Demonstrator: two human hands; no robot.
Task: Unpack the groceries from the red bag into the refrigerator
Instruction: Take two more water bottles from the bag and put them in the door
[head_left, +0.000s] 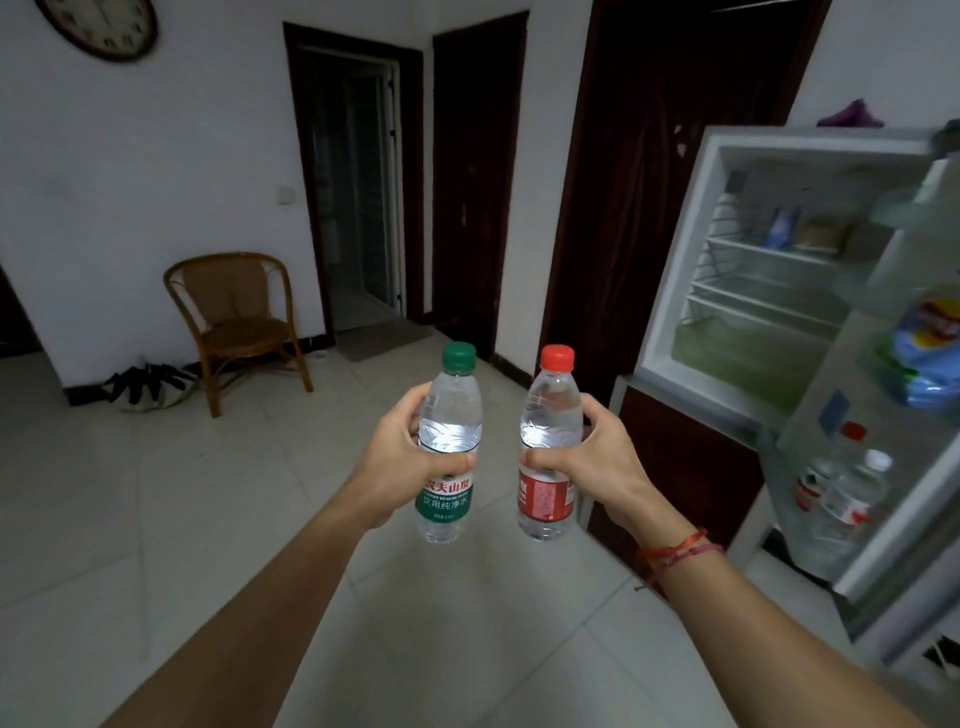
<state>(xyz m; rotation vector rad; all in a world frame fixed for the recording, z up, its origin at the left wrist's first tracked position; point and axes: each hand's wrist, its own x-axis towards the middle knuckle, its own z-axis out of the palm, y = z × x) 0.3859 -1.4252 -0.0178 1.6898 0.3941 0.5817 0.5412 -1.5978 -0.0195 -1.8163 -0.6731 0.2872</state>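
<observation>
Hands hold one water bottle each, out in front over the tiled floor. Left hand (395, 457) wraps the green bottle (451, 410) at mid-body, thumb across the top of the label. Right hand (589, 462) wraps the red bottle (550, 410) the same way. Both bottles are upright, long axes vertical, caps up, side by side and not touching. Neither hand is free.

Fridge (675, 270) stands open to the right of the hands and further ahead. A few packages sit on the upper one of its wire shelves (763, 304). Door (831, 415) is swung out at the far right, and its lower rack carries upright bottles (852, 493). Red bag is not in view.

Governing relation: the fridge lies to the right, so the right hand and the red bottle are nearer to it, and the left hand has the longer path. Judgement: the step in hand is carrying, and placement is not yet begun. Recommended sequence: turn right, load the red bottle first, keeping it vertical to match the rack, then follow with the green bottle.
</observation>
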